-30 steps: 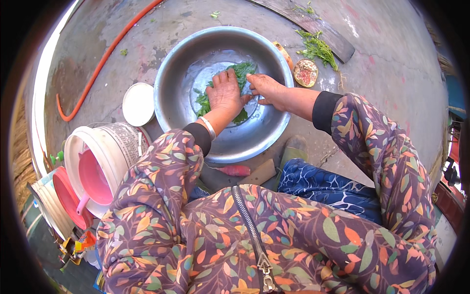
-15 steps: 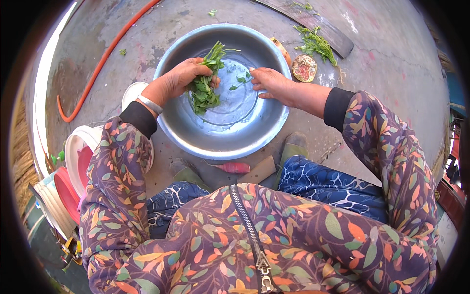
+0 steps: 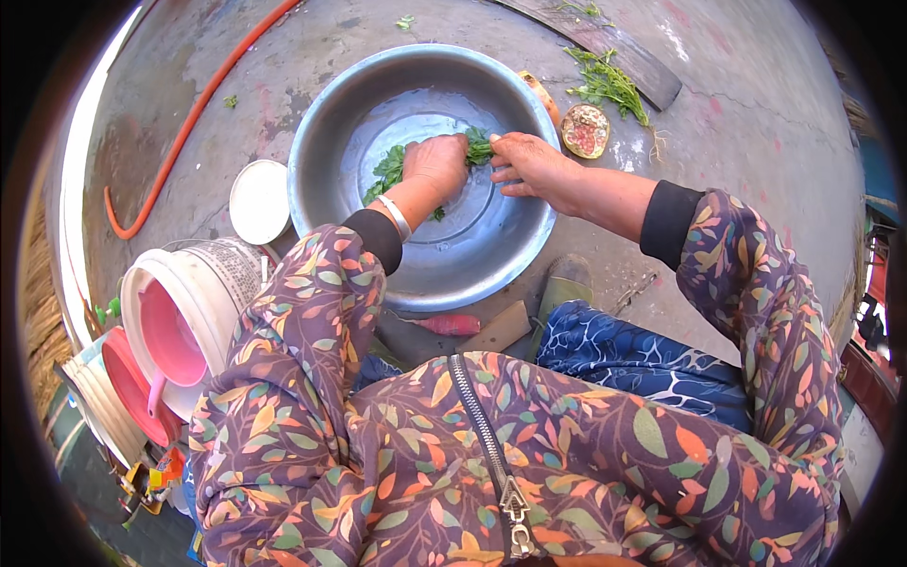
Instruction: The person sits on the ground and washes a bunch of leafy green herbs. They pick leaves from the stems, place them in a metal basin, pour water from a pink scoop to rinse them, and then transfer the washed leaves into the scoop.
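Observation:
A large steel basin (image 3: 331, 123) with a little water stands on the concrete ground in front of me. Green leafy herbs (image 3: 389, 170) lie in it. My left hand (image 3: 436, 165), with a bangle at the wrist, presses down on the bunch of greens. My right hand (image 3: 527, 163) reaches in from the right rim and touches the same bunch at its far end, fingers curled around the leaves. Both sleeves are a purple leaf-patterned fabric.
A white bucket (image 3: 203, 283) with pink inside lies at my left, a white lid (image 3: 260, 200) beside the basin. An orange hose (image 3: 179, 132) curves across the ground. More greens (image 3: 609, 85), a wooden board (image 3: 605, 38) and a halved fruit (image 3: 586, 130) lie beyond the basin.
My left hand had lifted the greens toward the basin's left rim, and has now brought them back to the middle. My right hand stayed near the right rim.

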`<state>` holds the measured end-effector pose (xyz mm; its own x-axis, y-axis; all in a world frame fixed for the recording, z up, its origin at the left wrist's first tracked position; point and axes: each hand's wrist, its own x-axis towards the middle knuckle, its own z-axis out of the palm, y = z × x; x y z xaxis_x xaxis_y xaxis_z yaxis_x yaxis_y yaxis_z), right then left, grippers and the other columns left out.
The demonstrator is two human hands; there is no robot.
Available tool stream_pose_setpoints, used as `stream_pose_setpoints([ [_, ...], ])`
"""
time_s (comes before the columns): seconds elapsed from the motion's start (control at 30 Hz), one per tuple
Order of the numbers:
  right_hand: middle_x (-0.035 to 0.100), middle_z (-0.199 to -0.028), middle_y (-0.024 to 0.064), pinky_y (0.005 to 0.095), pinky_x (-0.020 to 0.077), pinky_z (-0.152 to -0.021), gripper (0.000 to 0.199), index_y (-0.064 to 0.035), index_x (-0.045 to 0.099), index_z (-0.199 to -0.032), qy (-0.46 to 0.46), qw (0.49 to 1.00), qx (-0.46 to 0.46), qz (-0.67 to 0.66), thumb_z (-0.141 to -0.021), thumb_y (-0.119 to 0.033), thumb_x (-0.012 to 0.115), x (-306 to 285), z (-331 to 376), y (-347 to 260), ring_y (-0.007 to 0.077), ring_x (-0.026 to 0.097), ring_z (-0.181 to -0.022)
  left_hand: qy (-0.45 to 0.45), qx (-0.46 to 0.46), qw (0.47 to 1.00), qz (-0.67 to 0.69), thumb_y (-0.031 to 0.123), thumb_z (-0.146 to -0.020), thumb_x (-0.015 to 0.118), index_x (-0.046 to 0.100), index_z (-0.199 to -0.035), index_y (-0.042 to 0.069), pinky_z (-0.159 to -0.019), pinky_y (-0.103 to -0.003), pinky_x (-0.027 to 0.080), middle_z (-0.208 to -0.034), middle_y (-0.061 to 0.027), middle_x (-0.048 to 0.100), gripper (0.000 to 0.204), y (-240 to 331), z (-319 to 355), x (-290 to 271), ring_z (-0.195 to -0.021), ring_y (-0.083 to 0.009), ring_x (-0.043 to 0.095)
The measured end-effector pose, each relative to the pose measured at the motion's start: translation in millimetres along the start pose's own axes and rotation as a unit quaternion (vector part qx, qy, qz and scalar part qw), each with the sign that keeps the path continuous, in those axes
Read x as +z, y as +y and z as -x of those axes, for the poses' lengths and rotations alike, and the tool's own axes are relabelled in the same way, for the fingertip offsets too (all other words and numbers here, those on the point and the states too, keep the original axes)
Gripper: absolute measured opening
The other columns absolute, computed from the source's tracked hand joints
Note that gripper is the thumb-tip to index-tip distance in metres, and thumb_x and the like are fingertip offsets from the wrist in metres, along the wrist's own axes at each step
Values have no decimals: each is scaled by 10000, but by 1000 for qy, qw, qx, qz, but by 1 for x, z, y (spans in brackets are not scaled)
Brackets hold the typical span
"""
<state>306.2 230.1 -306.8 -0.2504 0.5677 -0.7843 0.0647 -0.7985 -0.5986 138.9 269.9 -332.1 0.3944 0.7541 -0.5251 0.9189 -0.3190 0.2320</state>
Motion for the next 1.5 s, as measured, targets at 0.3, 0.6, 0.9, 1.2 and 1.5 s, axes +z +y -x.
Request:
stream_pose_setpoints([
  [0.3, 459, -1309, 153, 397, 422, -982, 644, -41, 435, -1311, -58, 998, -11, -10, -902, -514, 587, 0, 15, -19, 245, 478, -1189, -44, -53, 870, 488, 160, -882, 621, 619, -987, 65, -674, -266, 483, -839, -24, 638, 142, -37, 13, -55, -751, -95, 594],
  [0.6, 469, -1341, 128, 446, 418, -987, 540, -60, 442, -1338, -37, 983, -74, -165, -976, -461, 454, 30, 6, -44, 255, 476, -1216, 74, 105, 901, 413, 164, -768, 699, 539, -1201, -9, -891, -384, 483, -1063, -181, 648, 492, 23, 26, -49, -1037, -302, 623],
  [0.9, 637, -997, 120, 363, 526, -824, 321, -23, 532, -1072, 75, 970, -179, -148, -998, -329, 470, 18, 0, -72, 206, 628, -914, -27, 6, 719, 694, 385, -951, 501, 525, -1239, 37, -906, -322, 466, -1080, -82, 626, 452, 5, 38, -88, -1012, -173, 594],
  [1.2, 627, -868, 122, 360, 557, -764, 291, -32, 505, -980, 33, 940, -263, -217, -1013, -312, 434, 31, 17, -102, 225, 658, -803, -101, -74, 568, 813, 698, -917, 316, 407, -1406, 211, -989, -588, 391, -1332, -90, 521, 696, 17, 41, -45, -1202, -313, 515],
  [1.5, 659, -875, 191, 408, 499, -759, 329, -19, 556, -1027, 219, 838, -488, 105, -919, -326, 599, 39, -10, -87, 339, 648, -825, -30, -23, 465, 885, 380, -1001, 406, 547, -1147, 91, -767, -402, 558, -1045, -72, 637, 353, 11, 16, -58, -921, -219, 643],
])
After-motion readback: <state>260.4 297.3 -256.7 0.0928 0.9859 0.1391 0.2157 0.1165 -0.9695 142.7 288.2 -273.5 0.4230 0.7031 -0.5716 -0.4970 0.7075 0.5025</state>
